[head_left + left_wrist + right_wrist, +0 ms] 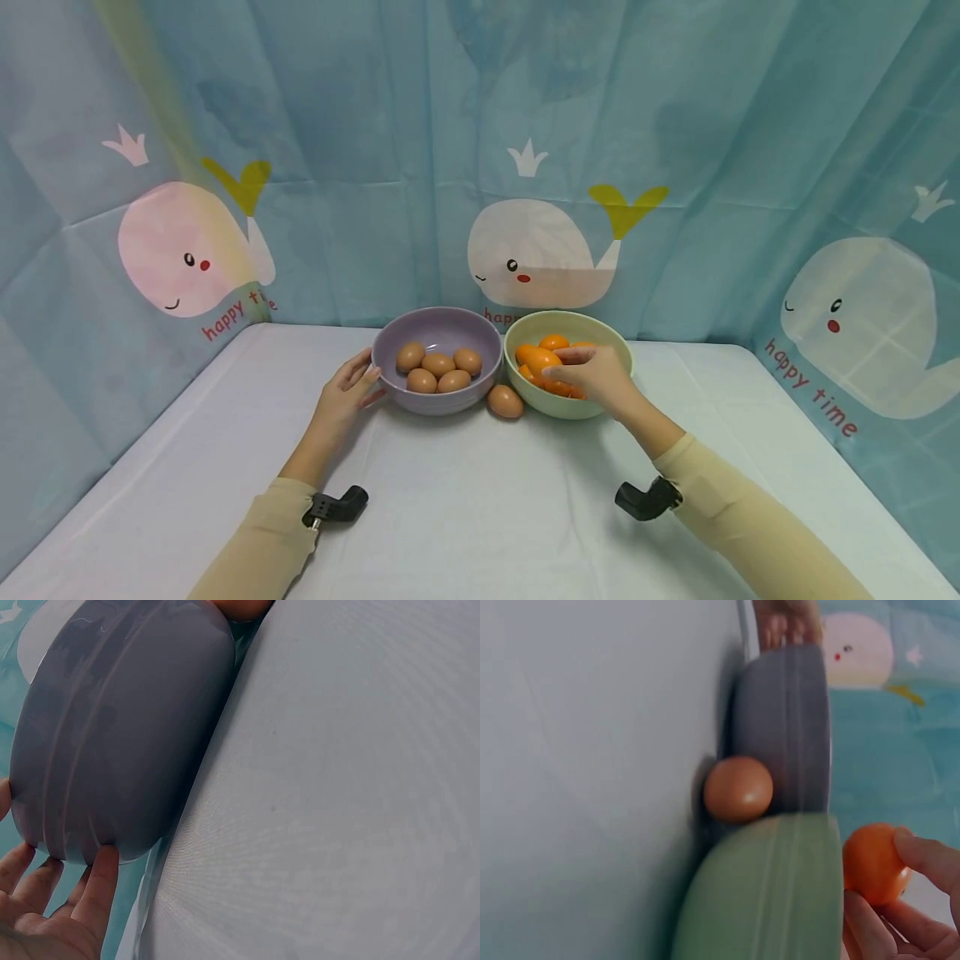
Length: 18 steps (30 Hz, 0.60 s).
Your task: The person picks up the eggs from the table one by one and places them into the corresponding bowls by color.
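Observation:
A purple bowl (442, 402) holds several brown eggs (438, 364). My left hand (347, 392) rests against its left outer side; in the left wrist view the fairly straight fingers (101, 892) touch the bowl's wall. Just right of it stands a light green bowl (558, 405) with several smooth, glossy oranges (554, 342). Over that bowl, my right hand (596, 379) pinches one orange (874, 862) between thumb and fingers, at rim height in the right wrist view. One loose brown egg (506, 402) lies on the table in front, where the two bowls meet.
The table (480, 508) wears a white cloth. Behind it hangs a blue curtain (420, 167) printed with whales, close to the bowls' far sides. Black wrist mounts (335, 506) sit on both sleeves.

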Each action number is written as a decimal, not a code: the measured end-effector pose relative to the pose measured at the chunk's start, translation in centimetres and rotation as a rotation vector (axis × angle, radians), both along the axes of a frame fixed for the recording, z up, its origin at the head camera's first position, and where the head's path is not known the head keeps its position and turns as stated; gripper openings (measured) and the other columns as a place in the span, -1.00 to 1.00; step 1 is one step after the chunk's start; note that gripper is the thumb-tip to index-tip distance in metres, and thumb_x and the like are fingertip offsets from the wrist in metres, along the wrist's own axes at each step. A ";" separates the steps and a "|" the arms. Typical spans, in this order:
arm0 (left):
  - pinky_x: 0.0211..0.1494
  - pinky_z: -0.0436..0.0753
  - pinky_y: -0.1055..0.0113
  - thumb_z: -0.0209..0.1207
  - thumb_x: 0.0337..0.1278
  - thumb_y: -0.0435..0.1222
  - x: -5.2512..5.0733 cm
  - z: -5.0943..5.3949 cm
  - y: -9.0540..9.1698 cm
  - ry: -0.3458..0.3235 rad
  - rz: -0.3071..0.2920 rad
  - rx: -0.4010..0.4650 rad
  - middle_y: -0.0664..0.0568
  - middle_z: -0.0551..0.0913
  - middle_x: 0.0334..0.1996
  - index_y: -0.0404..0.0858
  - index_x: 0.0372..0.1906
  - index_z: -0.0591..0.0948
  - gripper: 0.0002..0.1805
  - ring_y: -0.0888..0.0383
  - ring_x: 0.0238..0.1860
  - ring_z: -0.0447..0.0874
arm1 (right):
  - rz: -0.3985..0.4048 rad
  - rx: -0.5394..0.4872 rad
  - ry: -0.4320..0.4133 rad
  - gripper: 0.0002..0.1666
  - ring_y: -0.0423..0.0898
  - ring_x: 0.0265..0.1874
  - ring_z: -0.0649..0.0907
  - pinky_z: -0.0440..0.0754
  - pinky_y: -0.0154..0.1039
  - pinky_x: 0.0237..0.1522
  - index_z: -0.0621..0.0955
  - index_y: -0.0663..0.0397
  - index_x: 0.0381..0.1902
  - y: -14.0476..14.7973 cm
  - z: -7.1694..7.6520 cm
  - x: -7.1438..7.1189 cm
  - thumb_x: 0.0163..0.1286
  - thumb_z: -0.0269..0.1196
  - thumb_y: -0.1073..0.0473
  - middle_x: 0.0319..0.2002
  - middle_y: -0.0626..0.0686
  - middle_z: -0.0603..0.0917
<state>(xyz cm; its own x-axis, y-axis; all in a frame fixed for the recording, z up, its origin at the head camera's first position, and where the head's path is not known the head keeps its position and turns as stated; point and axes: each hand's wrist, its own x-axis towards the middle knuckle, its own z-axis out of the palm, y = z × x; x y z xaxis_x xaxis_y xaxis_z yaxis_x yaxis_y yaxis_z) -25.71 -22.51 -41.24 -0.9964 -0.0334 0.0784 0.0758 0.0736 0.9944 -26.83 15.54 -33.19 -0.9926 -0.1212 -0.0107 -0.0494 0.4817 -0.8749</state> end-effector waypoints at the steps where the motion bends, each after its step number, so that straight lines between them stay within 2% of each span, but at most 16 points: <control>1: 0.19 0.67 0.49 0.03 0.50 -0.12 0.0 0.0 0.0 0.002 -0.001 -0.001 -0.06 0.07 0.59 -0.23 0.57 0.09 -0.29 0.00 0.56 0.14 | -0.011 0.005 -0.002 -0.41 -0.04 0.00 0.68 0.71 -0.38 -0.02 0.65 0.24 0.14 0.1 0.0 -0.2 0.22 0.45 0.03 0.11 0.22 0.70; 5: 0.18 0.66 0.51 0.03 0.50 -0.11 -0.1 -0.1 -0.1 0.003 -0.004 -0.006 -0.06 0.05 0.60 -0.22 0.58 0.08 -0.29 -0.02 0.56 0.13 | -0.052 -0.002 -0.020 -0.41 -0.04 -0.13 0.75 0.76 -0.30 -0.03 0.66 0.24 0.13 0.5 -0.2 -1.1 0.22 0.46 0.02 0.14 0.22 0.68; 10: 0.18 0.66 0.51 0.03 0.50 -0.12 -0.1 -0.2 -0.1 0.011 -0.009 0.001 -0.08 0.04 0.60 -0.22 0.58 0.09 -0.30 -0.04 0.56 0.12 | -0.095 0.001 -0.049 -0.38 0.04 -0.13 0.76 0.77 -0.20 0.01 0.66 0.21 0.13 0.7 -0.6 -2.3 0.20 0.47 -0.02 0.22 0.22 0.62; 14: 0.18 0.66 0.53 0.04 0.50 -0.13 -0.2 -0.3 -0.1 0.009 -0.009 0.005 -0.06 0.05 0.60 -0.22 0.57 0.10 -0.30 -0.02 0.56 0.13 | -0.095 0.050 -0.046 -0.37 0.01 -0.16 0.72 0.75 -0.25 -0.06 0.65 0.19 0.15 0.6 -0.9 -3.2 0.20 0.46 -0.03 0.22 0.20 0.62; 18: 0.16 0.66 0.55 0.04 0.49 -0.12 -0.2 -0.3 0.0 0.008 -0.006 0.006 -0.05 0.06 0.60 -0.22 0.57 0.10 -0.29 -0.01 0.56 0.14 | -0.098 0.064 -0.046 -0.36 -0.01 -0.10 0.67 0.73 -0.29 -0.04 0.64 0.22 0.16 0.3 -1.5 -4.0 0.20 0.47 -0.02 0.20 0.21 0.63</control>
